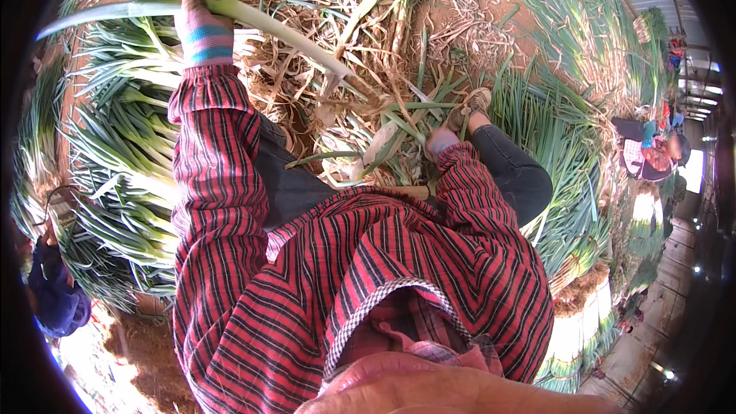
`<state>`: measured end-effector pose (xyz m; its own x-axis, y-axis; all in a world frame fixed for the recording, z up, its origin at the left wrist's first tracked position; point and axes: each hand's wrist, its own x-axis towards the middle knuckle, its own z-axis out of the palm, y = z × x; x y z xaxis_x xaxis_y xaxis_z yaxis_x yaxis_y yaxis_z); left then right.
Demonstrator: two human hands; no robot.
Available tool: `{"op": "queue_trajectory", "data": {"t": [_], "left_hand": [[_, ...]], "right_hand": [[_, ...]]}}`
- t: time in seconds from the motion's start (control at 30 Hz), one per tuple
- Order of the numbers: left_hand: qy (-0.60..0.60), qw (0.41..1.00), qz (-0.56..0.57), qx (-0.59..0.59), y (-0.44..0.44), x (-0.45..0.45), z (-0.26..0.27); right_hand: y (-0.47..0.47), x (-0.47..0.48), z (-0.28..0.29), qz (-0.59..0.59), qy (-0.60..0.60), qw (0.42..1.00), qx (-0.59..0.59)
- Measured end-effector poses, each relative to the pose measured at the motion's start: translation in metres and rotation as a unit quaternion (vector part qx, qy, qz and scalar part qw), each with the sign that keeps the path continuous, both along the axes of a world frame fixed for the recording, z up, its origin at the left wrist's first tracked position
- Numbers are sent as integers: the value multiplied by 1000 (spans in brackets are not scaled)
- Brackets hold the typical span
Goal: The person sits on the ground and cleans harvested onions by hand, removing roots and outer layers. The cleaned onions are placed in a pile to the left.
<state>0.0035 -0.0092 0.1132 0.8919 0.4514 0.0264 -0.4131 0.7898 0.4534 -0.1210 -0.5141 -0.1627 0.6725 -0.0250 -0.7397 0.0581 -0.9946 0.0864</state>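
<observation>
My left hand [202, 3], in a striped knit cuff, grips a large green onion [287, 34] around the upper stalk. Its green leaves fan out to the left beyond my fist, and the pale shaft slants down to the right, ending in a brownish root end. My right hand [441, 142] is closed around green outer leaf strips [407, 125], low by my right knee. Dry husks and peeled leaves [368, 149] lie in a heap between my legs. Whether the strips are still joined to the onion is hard to tell.
Stacked green onions [123, 155] line my left side. Unpeeled onions [552, 121] lie to my right, with bundled ones [581, 316] behind them. Another person [655, 152] sits at the far right; someone in dark clothing [54, 287] is at the left edge.
</observation>
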Motion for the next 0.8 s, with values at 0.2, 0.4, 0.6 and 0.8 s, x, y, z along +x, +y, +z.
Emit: {"op": "queue_trajectory", "data": {"t": [0.2, 0.4, 0.6, 0.8], "left_hand": [[11, 998, -51, -23, -32, 1, -12], [15, 980, -199, -23, -52, 4, -24], [74, 931, -238, 268, -73, -6, -8], [105, 928, -199, 297, -81, -3, -16]], "right_hand": [[173, 74, 190, -95, -261, 737, 616], [262, 99, 242, -67, -315, 731, 601], [235, 99, 226, -195, -214, 636, 716], [236, 87, 232, -28, -497, 635, 591]]}}
